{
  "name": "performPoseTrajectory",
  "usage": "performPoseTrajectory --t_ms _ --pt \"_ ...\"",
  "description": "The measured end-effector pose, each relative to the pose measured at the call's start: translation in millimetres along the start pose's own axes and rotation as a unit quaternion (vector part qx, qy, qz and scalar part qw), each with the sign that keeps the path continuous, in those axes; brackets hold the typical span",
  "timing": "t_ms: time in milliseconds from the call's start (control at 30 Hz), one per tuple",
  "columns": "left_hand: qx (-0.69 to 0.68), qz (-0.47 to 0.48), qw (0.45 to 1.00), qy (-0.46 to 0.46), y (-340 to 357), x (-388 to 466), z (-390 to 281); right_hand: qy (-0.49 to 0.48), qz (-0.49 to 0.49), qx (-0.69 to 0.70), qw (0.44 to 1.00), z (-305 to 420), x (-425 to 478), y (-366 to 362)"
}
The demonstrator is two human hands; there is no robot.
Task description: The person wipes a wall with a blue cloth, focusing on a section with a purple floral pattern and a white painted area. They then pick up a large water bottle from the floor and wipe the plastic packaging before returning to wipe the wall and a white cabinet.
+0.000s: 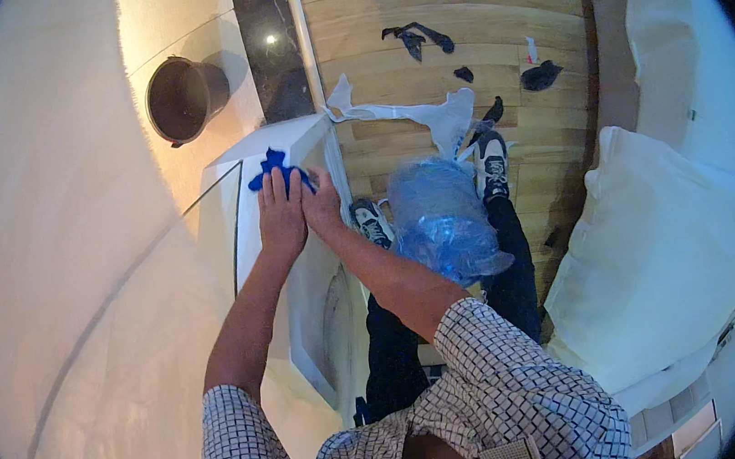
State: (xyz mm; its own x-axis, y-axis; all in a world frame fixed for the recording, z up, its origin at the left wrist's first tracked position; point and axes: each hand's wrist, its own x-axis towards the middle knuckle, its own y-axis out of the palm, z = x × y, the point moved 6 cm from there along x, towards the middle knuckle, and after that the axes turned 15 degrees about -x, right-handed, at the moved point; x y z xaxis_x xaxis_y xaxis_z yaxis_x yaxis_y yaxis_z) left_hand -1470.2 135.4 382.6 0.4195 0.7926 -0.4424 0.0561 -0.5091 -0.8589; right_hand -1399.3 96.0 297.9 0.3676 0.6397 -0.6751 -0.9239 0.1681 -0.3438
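A crumpled dark blue cloth (272,160) lies on the white ledge (307,131). Fingers of my left hand (282,219) stretch over the cloth and press it against the ledge. Close beside it, my right hand (323,204) has its fingers curled at the cloth's right edge. Parts of the cloth are hidden under both hands. Between my feet stands a bulky bundle wrapped in clear bluish plastic (445,220); its contents cannot be made out.
A dark bucket (213,93) stands beyond the ledge, beside a black marble strip (272,41). Torn white plastic (408,112) and dark scraps (430,36) litter the wood-plank floor (355,17). Pale sheeting (659,249) covers something bulky at the right.
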Motion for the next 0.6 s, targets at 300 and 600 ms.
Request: performPoseTrajectory --t_ms 300,600 --pt "0.068 0.174 0.982 -0.005 -3.9 86.1 4.5 0.121 0.142 0.324 0.928 -0.9 40.8 14.0" --pt "0.01 0.338 0.939 -0.063 54.7 143.3 36.8 0.175 0.174 0.38 0.892 -25.2 86.2 36.0"
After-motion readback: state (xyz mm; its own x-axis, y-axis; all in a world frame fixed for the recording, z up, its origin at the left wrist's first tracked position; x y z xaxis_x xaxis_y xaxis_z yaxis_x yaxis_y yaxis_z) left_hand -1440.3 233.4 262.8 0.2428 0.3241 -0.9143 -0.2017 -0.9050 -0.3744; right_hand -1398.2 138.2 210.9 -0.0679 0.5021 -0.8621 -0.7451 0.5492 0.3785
